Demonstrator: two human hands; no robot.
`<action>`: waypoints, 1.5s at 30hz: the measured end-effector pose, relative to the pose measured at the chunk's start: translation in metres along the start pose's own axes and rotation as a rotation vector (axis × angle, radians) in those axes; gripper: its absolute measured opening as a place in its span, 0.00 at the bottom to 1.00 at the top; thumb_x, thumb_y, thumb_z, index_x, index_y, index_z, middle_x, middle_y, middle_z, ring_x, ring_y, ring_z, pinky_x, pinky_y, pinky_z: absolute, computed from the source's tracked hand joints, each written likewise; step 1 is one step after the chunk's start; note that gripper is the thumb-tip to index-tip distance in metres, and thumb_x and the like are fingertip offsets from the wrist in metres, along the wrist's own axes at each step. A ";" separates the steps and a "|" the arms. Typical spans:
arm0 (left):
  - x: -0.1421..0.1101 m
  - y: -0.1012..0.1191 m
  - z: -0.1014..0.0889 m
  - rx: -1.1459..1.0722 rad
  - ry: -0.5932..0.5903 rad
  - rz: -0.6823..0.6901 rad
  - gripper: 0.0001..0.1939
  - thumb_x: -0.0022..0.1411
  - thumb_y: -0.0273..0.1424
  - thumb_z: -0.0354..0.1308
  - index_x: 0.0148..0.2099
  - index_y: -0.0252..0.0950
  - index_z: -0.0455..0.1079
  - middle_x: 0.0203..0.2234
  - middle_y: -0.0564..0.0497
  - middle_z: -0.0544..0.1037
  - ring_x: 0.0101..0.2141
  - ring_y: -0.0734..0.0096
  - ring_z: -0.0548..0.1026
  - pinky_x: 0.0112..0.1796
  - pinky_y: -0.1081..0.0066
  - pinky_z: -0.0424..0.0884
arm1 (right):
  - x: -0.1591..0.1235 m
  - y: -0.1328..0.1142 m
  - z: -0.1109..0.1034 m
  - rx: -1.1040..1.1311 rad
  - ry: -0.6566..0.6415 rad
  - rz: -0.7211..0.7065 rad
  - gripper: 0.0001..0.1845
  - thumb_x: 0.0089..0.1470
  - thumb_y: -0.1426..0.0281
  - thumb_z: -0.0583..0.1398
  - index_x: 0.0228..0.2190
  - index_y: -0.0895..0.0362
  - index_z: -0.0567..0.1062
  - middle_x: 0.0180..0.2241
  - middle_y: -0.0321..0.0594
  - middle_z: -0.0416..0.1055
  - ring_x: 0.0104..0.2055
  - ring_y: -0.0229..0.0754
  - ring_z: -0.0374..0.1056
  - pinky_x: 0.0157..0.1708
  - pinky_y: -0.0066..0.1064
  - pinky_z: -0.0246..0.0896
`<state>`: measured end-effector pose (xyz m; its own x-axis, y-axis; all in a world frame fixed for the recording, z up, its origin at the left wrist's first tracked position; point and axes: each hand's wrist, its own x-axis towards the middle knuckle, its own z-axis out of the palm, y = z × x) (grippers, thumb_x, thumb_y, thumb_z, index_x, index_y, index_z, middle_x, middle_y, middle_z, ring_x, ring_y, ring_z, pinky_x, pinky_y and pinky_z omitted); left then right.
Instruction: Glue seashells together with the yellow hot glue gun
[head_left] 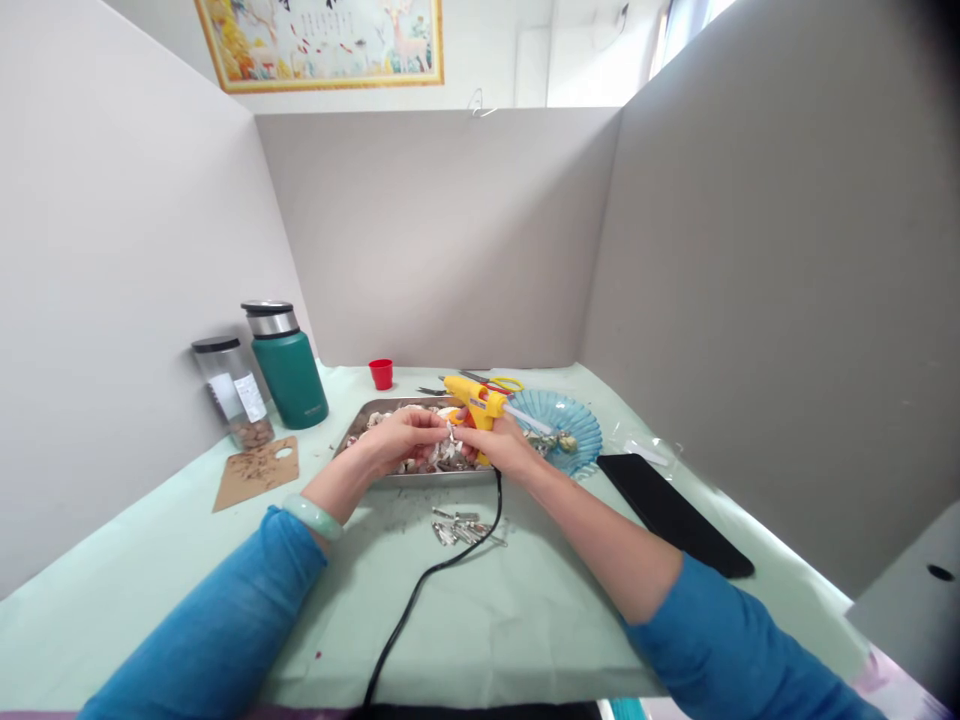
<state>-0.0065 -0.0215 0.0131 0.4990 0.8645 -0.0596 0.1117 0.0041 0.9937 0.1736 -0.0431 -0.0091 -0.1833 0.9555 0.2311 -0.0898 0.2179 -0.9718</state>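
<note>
Two hands are meeting over the metal tray: the left hand is pinching a small pale piece in its fingertips, and the right hand is holding the yellow glue gun while its fingertips are closing on the same piece. That piece is hanging above the tray's shell-like pieces, just left of the gun; its exact shape is too small to tell. Handling it well is, I judge, calling for a light, even pinch, with skin kept clear of the gun's front end, which is facing far left. The black cord is running nearward past the right side of the metal clips, so a tug could be scattering them. The blue plate is crowding the glue stick on the right. Scissors are lying beyond the tray; a red cup is standing far left, and a green bottle is standing farther left, well apart.
</note>
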 end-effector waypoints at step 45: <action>0.000 -0.009 -0.005 -0.288 -0.097 -0.033 0.14 0.49 0.30 0.69 0.35 0.33 0.68 0.20 0.56 0.70 0.19 0.79 0.68 0.25 0.74 0.66 | 0.003 0.002 0.002 -0.005 0.015 -0.013 0.15 0.38 0.68 0.63 0.31 0.55 0.68 0.20 0.29 0.65 0.20 0.35 0.63 0.22 0.28 0.61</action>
<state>-0.0116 -0.0196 0.0043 0.5803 0.8096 -0.0877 -0.1119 0.1859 0.9762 0.1707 -0.0401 -0.0104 -0.1675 0.9555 0.2428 -0.0867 0.2311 -0.9691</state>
